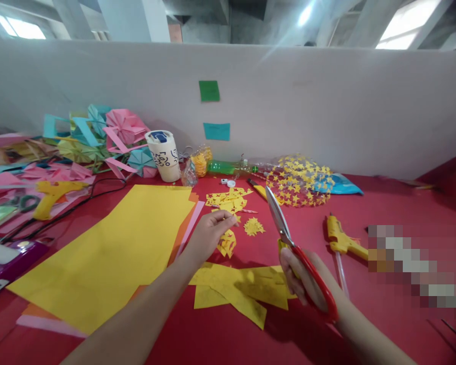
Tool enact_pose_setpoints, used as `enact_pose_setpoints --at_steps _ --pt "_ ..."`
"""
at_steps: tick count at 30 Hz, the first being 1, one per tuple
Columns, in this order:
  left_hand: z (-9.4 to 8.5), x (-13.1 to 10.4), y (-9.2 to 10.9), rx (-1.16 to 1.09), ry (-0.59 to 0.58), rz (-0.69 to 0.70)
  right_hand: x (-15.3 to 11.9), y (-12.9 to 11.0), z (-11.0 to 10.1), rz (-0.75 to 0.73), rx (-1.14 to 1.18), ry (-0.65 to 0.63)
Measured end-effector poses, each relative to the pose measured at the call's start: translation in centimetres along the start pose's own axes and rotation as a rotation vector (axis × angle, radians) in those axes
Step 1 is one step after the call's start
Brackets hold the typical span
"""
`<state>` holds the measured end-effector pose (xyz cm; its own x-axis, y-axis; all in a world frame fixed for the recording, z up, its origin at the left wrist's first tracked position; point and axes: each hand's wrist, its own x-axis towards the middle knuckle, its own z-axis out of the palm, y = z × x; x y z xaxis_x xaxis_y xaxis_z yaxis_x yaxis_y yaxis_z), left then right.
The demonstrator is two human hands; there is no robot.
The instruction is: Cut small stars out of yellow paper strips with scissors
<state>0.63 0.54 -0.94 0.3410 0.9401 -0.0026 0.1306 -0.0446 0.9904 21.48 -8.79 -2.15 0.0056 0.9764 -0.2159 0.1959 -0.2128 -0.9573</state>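
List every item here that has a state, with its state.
Scissors: blades together, gripped in the right hand
Left hand: fingertips together at a yellow star; grip unclear
Star pile: loose, heaped
Yellow strips: flat, overlapping
Large yellow sheet: flat, atop other sheets
Right-side glue gun: lying down, glue stick protruding
Green bottle: on its side
White container: upright

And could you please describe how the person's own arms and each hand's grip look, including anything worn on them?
Both the left forearm and right forearm show bare, with no sleeve, watch or bracelet visible. The left grip and right grip are ungloved human hands. I see no rings or markings, though some fingers are hidden.
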Motion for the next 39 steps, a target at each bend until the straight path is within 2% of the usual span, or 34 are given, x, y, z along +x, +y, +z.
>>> enact_pose_setpoints --at_steps 4,8,13,17,21,24,27,31,34,37,39 --pt "0.5 0.8 -1.0 0.144 -0.042 -0.011 0.8 0.4 -0.3 -0.068 0.061 0.07" --pt "1.3 1.1 -1.6 0.347 -0.14 0.006 1.2 0.8 -0.3 -0.052 0.126 0.084" --pt "2.3 1.7 -1.2 0.758 -0.214 0.065 1.4 0.9 -0.1 -0.048 0.2 0.072" --pt "3.1 2.8 -0.9 0.88 -0.255 0.073 1.5 0.9 0.0 -0.048 0.238 0.076" --pt "3.6 3.4 -1.1 0.894 -0.198 0.039 1.6 0.9 0.0 -0.034 0.261 0.075" --pt "3.2 3.4 -1.3 0.849 -0.158 0.008 1.7 0.9 0.0 -0.025 0.269 0.076" --pt "1.7 3.3 -1.1 0.731 -0.117 -0.013 1.8 1.0 0.0 -0.025 0.278 0.072" --pt "-1.0 3.7 -0.4 0.414 -0.051 -0.113 1.9 1.0 0.0 -0.02 0.293 0.069" --pt "-2.3 4.9 0.1 0.193 0.049 -0.024 1.9 1.1 0.0 -0.011 0.297 0.072" --pt "-2.5 6.6 0.1 0.276 0.08 0.096 2.0 1.2 0.0 0.001 0.305 0.078" --pt "-2.4 7.5 -0.5 0.375 0.071 0.113 2.1 1.4 0.0 0.007 0.306 0.08"
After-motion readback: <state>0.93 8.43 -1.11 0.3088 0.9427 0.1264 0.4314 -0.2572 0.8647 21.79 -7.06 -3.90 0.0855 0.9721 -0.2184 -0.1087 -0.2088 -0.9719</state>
